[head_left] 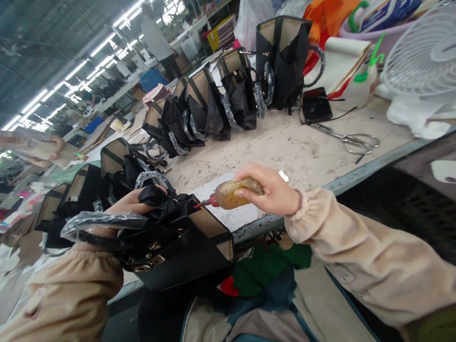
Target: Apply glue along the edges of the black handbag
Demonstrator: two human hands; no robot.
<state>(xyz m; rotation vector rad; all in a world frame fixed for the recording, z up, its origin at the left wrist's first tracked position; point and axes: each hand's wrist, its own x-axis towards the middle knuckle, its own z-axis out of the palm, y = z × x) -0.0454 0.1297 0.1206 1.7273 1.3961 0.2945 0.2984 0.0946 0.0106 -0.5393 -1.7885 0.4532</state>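
In my right hand (276,191) is a yellowish squeeze bottle (238,192), its fingers wrapped round it. The bottle's red nozzle points left and down, at the upper edge of a black handbag (188,255); whether the tip touches, I cannot tell. That handbag lies tilted at the table's front edge, its beige side panel and gold clasp showing. My left hand (133,202) is closed on the bag's black fabric near the top, reaching behind a plastic-wrapped handle (103,224). Part of that hand is hidden by the fabric and the handle.
Several similar black bags (208,102) stand in a row along the table (294,145). Scissors (350,141), a black phone-like object (317,105), a plastic bottle with a green cap (358,89) and a white fan (442,51) are at the right. Other people work farther back.
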